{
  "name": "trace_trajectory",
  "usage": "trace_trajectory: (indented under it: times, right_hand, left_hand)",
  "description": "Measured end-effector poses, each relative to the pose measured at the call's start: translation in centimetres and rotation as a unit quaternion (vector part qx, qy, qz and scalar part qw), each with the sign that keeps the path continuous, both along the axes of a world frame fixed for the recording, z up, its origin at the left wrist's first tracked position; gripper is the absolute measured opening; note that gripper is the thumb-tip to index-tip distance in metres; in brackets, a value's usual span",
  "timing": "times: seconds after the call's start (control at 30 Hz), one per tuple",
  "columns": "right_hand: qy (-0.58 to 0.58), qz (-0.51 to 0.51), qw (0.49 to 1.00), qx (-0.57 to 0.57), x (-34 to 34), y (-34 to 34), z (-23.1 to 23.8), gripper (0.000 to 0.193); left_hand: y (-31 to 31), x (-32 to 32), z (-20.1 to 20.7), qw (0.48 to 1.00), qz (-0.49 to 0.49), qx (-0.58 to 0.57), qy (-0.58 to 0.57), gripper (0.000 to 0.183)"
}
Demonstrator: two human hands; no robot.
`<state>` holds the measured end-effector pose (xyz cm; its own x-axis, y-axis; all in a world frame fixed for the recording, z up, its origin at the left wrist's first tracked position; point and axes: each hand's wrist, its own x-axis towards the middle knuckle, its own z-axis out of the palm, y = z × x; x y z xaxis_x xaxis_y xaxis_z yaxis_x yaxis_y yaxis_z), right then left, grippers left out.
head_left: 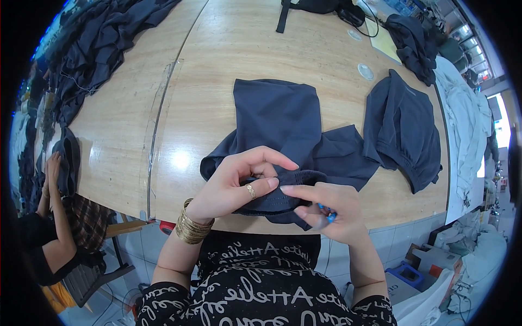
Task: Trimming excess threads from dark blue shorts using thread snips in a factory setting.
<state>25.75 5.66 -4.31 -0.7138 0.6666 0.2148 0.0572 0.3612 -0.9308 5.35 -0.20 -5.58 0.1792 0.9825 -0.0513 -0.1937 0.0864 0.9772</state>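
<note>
A dark blue-grey garment point(277, 111) lies on the table in front of me, its gathered elastic edge turned up toward me. My left hand point(239, 179) pinches that edge between thumb and fingers; a ring and several gold bangles are on this hand and wrist. Close by on the right, my right hand point(331, 209) has its index fingertip at the same edge. A small blue-handled tool point(330, 216) is tucked into the right palm; most of it is hidden, so its kind cannot be made out.
Another dark garment point(402, 130) with a gathered edge lies at the right. Dark cloth point(103, 43) is heaped at the far left, and a black strap point(283, 19) lies at the back. Pale cloth point(457, 130) hangs beyond the right edge. A co-worker's arm point(57, 228) handles dark cloth at left.
</note>
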Motion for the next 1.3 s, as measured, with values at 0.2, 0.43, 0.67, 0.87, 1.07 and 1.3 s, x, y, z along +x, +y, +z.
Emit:
trace_trajectory:
  times: [0.2, 0.43, 0.67, 0.87, 1.07, 1.3]
  right_hand:
    - [-0.06, 0.024, 0.996, 0.056, 0.1, 0.0, 0.6, 0.036]
    - [-0.008, 0.095, 0.994, -0.059, 0.2, 0.0, 0.5, 0.033]
    - [0.022, 0.003, 0.995, -0.094, 0.3, 0.1, 0.0, 0.027]
    - [0.043, -0.002, 0.993, -0.111, 0.2, -0.5, -1.0, 0.027]
    - [0.046, 0.116, 0.982, -0.14, 1.9, 0.6, -1.2, 0.019]
    - [0.009, -0.025, 0.99, -0.139, 1.5, 0.1, -1.4, 0.022]
  left_hand:
    - [0.1, -0.1, 0.0, 1.0, -0.004, -0.009, -0.004, 0.028]
    - [0.0, 0.1, -0.3, 1.0, 0.024, -0.006, -0.013, 0.032]
    - [-0.1, 0.0, -0.8, 0.999, 0.024, 0.019, -0.028, 0.037]
    - [-0.2, 0.2, -0.8, 0.998, 0.035, 0.0, -0.061, 0.033]
    - [-0.3, -0.1, -1.3, 0.997, 0.025, 0.021, -0.076, 0.028]
    - [-0.2, 0.3, -1.5, 0.996, 0.033, 0.017, -0.082, 0.031]
